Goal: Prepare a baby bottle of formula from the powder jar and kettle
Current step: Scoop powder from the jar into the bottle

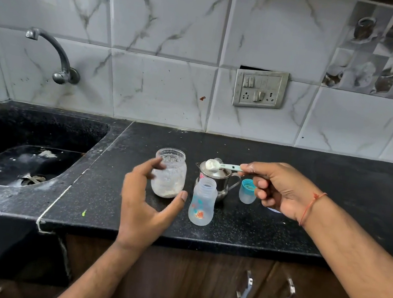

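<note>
Black counter [279,231], right hand [283,189] holding scoop [223,165] (heaped), above uncapped bottle [202,201]

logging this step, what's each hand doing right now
Left hand: open, empty, beside the powder jar.
Right hand: closed on the scoop of powder.

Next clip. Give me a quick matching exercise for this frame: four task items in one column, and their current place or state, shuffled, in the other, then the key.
Items
1. scoop
2. powder jar
3. baby bottle
4. bottle cap

States
A. open-topped, upright at the front of the counter
B. heaped with white powder, held by the right hand
C. lidless, behind the open left hand
D. standing on the counter right of the steel kettle

Pairs: 1-B, 2-C, 3-A, 4-D
</note>
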A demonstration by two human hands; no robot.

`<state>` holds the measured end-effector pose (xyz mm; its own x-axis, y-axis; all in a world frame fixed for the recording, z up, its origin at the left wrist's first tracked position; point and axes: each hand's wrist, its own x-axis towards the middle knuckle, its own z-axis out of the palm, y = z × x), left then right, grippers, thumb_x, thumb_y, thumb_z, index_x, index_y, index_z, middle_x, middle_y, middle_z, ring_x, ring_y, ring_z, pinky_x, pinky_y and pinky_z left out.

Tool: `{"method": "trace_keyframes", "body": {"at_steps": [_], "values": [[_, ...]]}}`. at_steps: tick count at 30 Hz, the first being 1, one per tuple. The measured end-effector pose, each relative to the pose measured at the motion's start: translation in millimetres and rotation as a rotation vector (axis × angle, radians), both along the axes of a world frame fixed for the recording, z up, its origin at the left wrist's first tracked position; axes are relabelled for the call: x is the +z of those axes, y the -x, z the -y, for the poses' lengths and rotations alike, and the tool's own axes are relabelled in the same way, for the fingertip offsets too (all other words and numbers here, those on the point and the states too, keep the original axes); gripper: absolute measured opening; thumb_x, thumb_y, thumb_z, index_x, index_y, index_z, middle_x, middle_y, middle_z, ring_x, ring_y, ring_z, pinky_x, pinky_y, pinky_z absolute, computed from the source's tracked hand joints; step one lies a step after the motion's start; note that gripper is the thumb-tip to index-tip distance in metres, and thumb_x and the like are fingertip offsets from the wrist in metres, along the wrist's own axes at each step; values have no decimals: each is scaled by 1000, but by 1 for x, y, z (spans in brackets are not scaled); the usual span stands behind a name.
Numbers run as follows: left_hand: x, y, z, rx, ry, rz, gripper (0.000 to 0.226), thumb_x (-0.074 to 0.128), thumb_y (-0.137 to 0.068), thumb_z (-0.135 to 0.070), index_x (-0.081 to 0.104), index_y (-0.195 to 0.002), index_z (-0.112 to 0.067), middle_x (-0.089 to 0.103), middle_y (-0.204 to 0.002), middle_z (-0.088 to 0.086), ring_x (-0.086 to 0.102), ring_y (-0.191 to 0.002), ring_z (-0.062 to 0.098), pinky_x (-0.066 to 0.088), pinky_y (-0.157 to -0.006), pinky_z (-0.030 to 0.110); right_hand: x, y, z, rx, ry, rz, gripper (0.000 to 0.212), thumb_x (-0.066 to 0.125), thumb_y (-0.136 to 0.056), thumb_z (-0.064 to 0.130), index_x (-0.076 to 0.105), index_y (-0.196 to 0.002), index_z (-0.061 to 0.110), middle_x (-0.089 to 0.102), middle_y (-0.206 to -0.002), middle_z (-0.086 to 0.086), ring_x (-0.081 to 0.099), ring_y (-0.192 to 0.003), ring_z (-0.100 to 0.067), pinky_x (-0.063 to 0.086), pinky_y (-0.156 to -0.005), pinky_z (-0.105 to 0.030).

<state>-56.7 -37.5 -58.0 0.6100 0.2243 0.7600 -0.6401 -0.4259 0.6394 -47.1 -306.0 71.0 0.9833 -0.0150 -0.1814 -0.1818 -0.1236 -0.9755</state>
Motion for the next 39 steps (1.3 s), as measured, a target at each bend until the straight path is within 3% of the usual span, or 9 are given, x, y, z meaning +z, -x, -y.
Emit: {"method": "trace_keyframes", "body": {"at_steps": [3,7,10,13,16,20,25,33,39], "values": [[-3,10,10,-134,62,-138,71,99,-80,-39,64,-140,-26,71,-132,-16,68,-78,17,52,-75,20,-11,5,0,-4,-1,-3,26,75,-93,25,80,-103,2,41,-49,4,42,-40,-10,21,-41,-19],[-6,4,16,-309,70,-403,84,100,-72,-50,60,-144,-35,70,-134,-30,61,-54,12,57,-68,24,-19,8,-3,-13,-12,-18,25,76,-92,25,81,-103,2,41,-49,3,41,-41,-11,22,-42,-19],[-2,-5,17,-370,-35,-517,93,102,-66,-56,59,-146,-35,70,-136,-27,59,-61,9,60,-78,26,-22,9,-5,-17,-13,-21,25,77,-91,25,81,-102,3,41,-50,3,42,-41,-12,22,-43,-20],[4,-14,20,-407,-138,-577,83,102,-70,-50,64,-142,-32,72,-131,-27,71,-86,23,61,-97,45,-22,9,-6,-17,-7,-17,27,78,-90,26,81,-103,2,42,-50,2,43,-42,-12,23,-43,-20],[6,-24,21,-443,-215,-587,76,97,-69,-62,73,-134,-32,78,-122,-25,73,-110,-3,58,-108,39,-21,8,-6,-18,2,-8,28,78,-91,25,81,-104,0,43,-50,2,43,-41,-11,23,-42,-19],[2,-32,23,-444,-220,-634,58,96,-74,-61,79,-124,-37,81,-112,-24,73,-88,-6,59,-83,34,-23,7,-3,-25,18,4,28,78,-91,26,81,-103,1,43,-50,2,44,-42,-12,24,-42,-19],[6,-27,25,-487,-155,-644,45,98,-80,-43,80,-120,-37,82,-110,-22,71,-60,10,60,-64,30,-25,9,-4,-26,40,12,20,78,-91,25,82,-95,5,45,-49,2,46,-43,-13,25,-42,-19],[8,-26,26,-511,-125,-648,37,98,-81,-39,80,-113,-43,83,-106,-21,66,-60,9,61,-66,30,-21,10,-4,-41,145,68,24,78,-92,24,82,-95,0,48,-51,0,50,-43,-14,27,-42,-19],[4,-28,24,-515,-123,-653,46,98,-79,-45,82,-122,-39,83,-109,-22,70,-79,-9,55,-82,30,-12,13,-8,-27,299,155,18,76,-95,21,82,-92,4,54,-50,-3,55,-42,-15,28,-43,-22]]}}
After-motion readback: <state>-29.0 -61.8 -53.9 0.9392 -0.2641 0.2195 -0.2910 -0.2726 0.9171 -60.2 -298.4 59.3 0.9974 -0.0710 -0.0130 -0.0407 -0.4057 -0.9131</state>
